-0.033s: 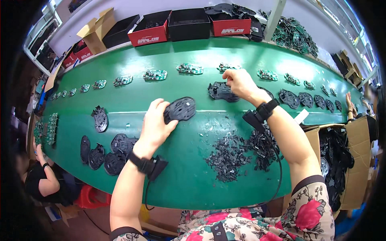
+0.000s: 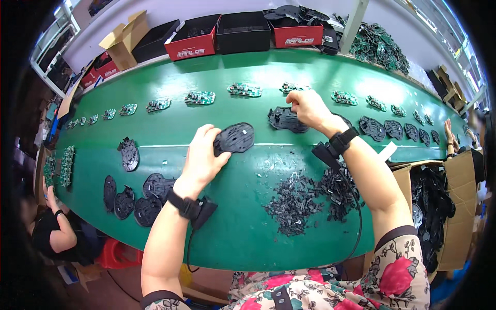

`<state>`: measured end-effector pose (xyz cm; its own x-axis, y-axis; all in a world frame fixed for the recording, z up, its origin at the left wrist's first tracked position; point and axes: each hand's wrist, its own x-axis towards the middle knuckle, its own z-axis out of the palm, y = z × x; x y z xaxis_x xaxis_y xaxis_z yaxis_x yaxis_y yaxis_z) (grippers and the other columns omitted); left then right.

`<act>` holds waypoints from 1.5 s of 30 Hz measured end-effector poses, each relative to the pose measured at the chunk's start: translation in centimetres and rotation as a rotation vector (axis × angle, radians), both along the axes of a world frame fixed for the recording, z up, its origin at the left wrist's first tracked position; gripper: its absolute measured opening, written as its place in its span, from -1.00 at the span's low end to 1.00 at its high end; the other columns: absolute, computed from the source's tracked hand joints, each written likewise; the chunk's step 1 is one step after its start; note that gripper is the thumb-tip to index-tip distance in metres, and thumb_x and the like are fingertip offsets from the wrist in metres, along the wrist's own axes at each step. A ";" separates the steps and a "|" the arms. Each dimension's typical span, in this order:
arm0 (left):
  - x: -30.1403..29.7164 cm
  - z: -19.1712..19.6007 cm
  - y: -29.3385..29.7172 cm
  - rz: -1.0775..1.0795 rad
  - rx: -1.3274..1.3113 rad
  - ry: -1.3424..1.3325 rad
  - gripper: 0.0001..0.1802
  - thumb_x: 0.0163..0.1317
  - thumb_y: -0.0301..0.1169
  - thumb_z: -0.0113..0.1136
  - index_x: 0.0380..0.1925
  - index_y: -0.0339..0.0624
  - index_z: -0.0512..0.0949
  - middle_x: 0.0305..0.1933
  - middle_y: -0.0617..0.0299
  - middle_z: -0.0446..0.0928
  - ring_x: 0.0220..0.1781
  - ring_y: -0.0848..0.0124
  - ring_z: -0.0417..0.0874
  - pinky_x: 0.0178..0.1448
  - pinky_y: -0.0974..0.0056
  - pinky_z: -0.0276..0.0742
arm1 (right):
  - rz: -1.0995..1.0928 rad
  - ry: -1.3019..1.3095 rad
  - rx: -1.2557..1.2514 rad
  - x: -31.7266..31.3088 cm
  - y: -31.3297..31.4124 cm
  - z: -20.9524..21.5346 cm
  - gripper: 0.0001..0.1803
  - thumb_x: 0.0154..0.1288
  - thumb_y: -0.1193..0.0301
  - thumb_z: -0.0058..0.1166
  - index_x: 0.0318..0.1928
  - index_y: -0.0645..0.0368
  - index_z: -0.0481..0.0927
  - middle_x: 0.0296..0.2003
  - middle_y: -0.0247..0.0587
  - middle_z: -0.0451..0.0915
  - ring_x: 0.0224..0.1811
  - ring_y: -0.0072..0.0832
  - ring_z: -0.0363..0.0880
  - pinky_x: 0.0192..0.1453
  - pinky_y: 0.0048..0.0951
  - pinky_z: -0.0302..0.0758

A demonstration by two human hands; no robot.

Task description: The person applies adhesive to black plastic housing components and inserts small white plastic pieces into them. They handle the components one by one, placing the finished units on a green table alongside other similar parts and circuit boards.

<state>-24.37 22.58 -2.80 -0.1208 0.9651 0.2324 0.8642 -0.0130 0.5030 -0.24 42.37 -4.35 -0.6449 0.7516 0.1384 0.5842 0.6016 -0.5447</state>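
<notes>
The left hand [image 2: 202, 157] grips one end of a flat black shell [image 2: 237, 138] in the middle of the frame. The right hand [image 2: 312, 112] has curled fingers over another black shell [image 2: 281, 119], up and to the right; I can't tell if it pinches anything. Little black bits [image 2: 293, 204] lie lower on the green tabletop [image 2: 232, 217].

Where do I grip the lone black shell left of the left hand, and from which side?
I'd pinch the lone black shell by its long edges at mid-length, from above and the right. It seems to lie flat, lengthwise away from the person; its right edge looks rounded, its far end jagged. The shell cluster lies on its near side.
</notes>
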 end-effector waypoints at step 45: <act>6.6 0.1 1.0 -0.323 0.007 -0.091 -0.69 0.05 -0.49 0.31 -0.15 -0.24 0.56 -0.03 0.05 0.55 0.06 0.08 0.54 0.14 0.12 0.47 | 0.297 -0.331 0.589 2.6 1.4 -1.9 -0.90 0.05 0.50 0.03 -0.36 0.16 0.50 -0.33 -0.21 0.55 -0.12 -0.30 0.50 -0.05 -0.33 0.48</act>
<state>-17.77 23.55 -2.74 0.1708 0.9552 0.2416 0.7663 -0.2829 0.5769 2.34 43.82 -6.23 -0.8877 0.3999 0.2280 0.4289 0.8984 0.0942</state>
